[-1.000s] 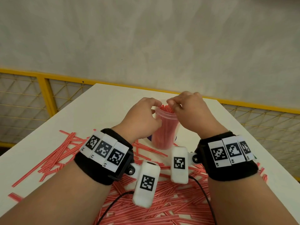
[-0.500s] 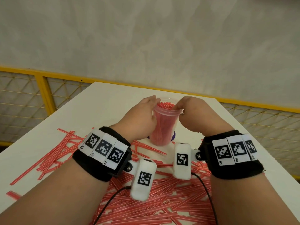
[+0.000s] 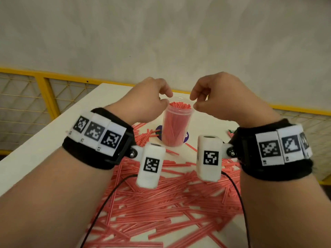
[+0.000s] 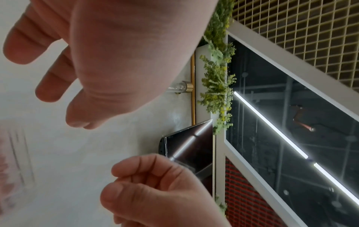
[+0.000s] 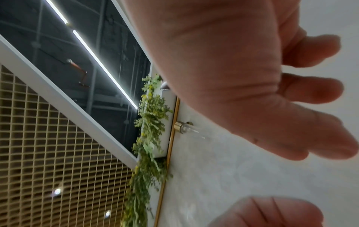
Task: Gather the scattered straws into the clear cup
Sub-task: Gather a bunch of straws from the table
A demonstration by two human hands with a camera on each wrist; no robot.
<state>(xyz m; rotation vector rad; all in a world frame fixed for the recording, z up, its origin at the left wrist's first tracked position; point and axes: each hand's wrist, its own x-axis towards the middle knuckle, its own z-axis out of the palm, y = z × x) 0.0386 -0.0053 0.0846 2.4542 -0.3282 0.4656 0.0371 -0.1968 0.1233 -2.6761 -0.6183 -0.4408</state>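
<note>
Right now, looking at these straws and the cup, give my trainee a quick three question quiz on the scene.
1. True or false: the clear cup lies tipped on its side.
2. Multiple choice: where do most loose straws lie? A) on the table between the cup and the person, B) behind the cup by the yellow railing, C) on the floor.
3. Short answer: is the left hand or the right hand holding a straw?

Key:
1. False. It stands upright, packed with red straws.
2. A.
3. Neither. Both hover by the cup's rim, loosely curled, nothing in the fingers.
</note>
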